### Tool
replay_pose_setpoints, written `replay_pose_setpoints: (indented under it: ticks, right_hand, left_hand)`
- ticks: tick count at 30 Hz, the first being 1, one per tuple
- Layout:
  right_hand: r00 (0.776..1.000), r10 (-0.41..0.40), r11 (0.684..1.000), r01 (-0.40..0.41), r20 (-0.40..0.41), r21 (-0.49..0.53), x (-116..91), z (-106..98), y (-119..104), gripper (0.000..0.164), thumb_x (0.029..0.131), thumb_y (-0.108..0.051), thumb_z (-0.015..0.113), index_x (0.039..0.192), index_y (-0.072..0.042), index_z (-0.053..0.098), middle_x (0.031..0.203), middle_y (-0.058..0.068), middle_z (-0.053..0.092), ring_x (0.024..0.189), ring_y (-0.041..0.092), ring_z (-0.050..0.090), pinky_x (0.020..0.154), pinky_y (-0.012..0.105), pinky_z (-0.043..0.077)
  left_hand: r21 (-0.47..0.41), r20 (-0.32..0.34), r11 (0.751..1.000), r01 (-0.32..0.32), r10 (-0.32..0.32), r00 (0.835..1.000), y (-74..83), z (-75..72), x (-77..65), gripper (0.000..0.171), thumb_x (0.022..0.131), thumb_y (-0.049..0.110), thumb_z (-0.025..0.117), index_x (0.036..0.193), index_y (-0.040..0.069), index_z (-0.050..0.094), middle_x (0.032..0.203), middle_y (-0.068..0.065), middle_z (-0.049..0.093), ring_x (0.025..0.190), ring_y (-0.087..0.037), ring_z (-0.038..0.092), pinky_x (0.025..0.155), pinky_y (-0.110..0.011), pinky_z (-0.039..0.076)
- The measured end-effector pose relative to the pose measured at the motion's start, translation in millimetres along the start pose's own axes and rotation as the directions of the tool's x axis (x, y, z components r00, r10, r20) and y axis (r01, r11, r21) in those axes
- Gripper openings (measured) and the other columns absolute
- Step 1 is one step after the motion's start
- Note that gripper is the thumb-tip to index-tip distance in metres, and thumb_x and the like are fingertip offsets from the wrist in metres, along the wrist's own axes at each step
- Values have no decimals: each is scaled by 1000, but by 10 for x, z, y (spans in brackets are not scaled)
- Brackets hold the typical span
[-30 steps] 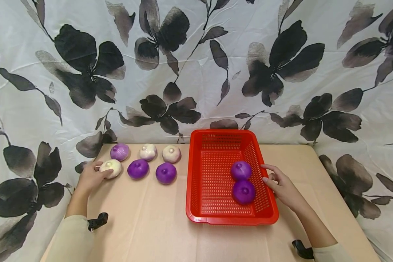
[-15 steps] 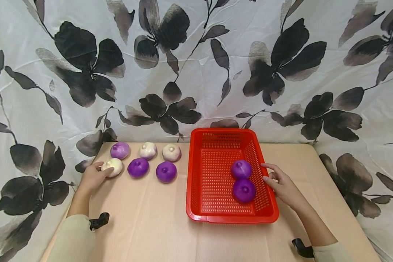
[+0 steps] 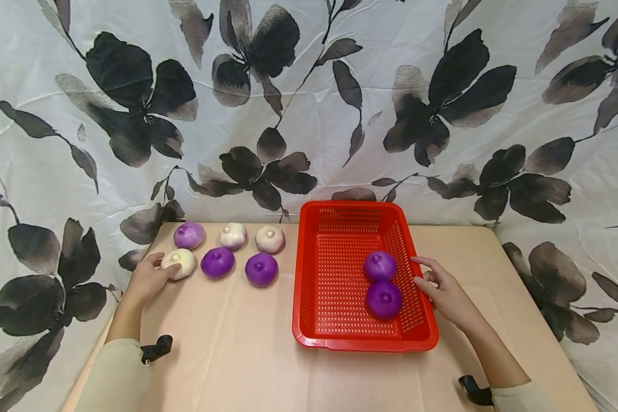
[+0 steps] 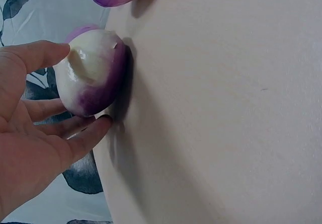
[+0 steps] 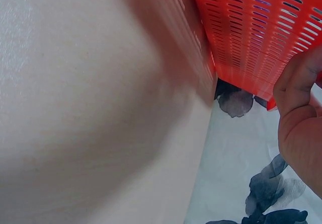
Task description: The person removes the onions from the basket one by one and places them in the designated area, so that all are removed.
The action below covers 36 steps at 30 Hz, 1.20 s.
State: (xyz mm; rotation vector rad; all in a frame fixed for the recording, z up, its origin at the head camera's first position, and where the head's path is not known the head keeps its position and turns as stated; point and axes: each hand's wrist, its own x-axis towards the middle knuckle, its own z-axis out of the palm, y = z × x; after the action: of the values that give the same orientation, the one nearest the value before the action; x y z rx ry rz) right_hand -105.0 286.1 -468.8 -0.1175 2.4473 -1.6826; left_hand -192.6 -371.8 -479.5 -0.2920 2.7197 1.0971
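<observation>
My left hand (image 3: 150, 277) is at the left end of the table, holding a pale turnip (image 3: 179, 264) between thumb and fingers. In the left wrist view this turnip (image 4: 90, 73) shows white on one side and purple on the other; the thumb touches its upper part and the fingers lie below. The turnip appears to rest on the table. On the right, my right hand (image 3: 447, 293) grips the right rim of a red plastic basket (image 3: 302, 274). Two purple turnips, one farther back (image 3: 379, 266) and one nearer (image 3: 383, 300), sit inside against its right side.
Several other turnips stand in two rows left of the basket: a lilac one (image 3: 189, 235), two whitish ones (image 3: 233, 236) (image 3: 270, 239) and two deep purple ones (image 3: 217, 262) (image 3: 261, 270). A floral cloth (image 3: 340, 114) hangs behind the table (image 3: 226, 343).
The left hand and its pale turnip have shifted very slightly to the right. The right hand and the basket hold their place.
</observation>
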Motion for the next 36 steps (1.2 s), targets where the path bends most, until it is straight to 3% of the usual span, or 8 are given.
replay_pose_setpoints:
  ticks: [4,8,15,20,26,31,36]
  right_hand:
    - [1000,-2,1000,2,-3,-1,-4,-1,-1,53,106,-13,57,155,-6,37,89,16,52,60,11,55,49,25,53]
    - [1000,2,1000,-2,-5,-4,-11,2,-4,54,106,-13,57,155,-7,36,90,16,52,61,11,56,49,25,53]
    - [1000,7,1000,-7,-11,-19,-23,8,-21,54,106,-13,57,155,-7,37,91,16,52,60,11,54,49,24,52]
    - [1000,7,1000,-7,-14,-24,-17,8,-24,54,106,-14,57,156,-8,37,91,16,52,60,11,54,49,24,52]
    - [1000,8,1000,-8,-17,-11,-3,11,-7,55,106,-14,58,156,-7,36,91,16,51,61,11,56,50,25,53]
    - [1000,-4,1000,4,-13,-6,-9,21,0,55,106,-14,58,156,-7,37,91,15,52,59,12,55,50,24,52]
    - [1000,-16,1000,16,-18,-9,-28,23,12,54,105,-13,59,154,-6,38,89,15,52,58,11,54,49,25,52]
  left_hand:
    - [18,-16,1000,-10,10,1000,17,-9,-12,85,103,39,57,154,-17,20,151,-45,33,141,-61,33,116,-68,30]
    - [50,-55,998,-39,42,998,86,-43,-49,84,103,41,58,155,-15,22,151,-46,33,136,-62,40,110,-69,37]
    - [57,-137,989,-138,145,980,406,-145,-172,80,103,36,60,155,-13,24,153,-42,35,133,-61,45,103,-68,45]
    - [44,-202,972,-230,234,951,703,-207,-234,76,102,33,62,156,-9,29,154,-38,38,134,-59,46,104,-70,43]
    - [9,-236,948,-319,312,920,1081,-231,-333,75,100,30,66,157,-4,32,157,-32,38,137,-56,45,107,-69,41]
    - [4,-252,911,-412,399,882,1404,-126,-418,74,98,26,70,157,-1,35,156,-27,42,138,-51,46,108,-67,42]
    - [-42,-222,859,-510,489,843,1782,86,-449,71,97,22,73,157,4,38,157,-21,44,140,-45,47,114,-61,40]
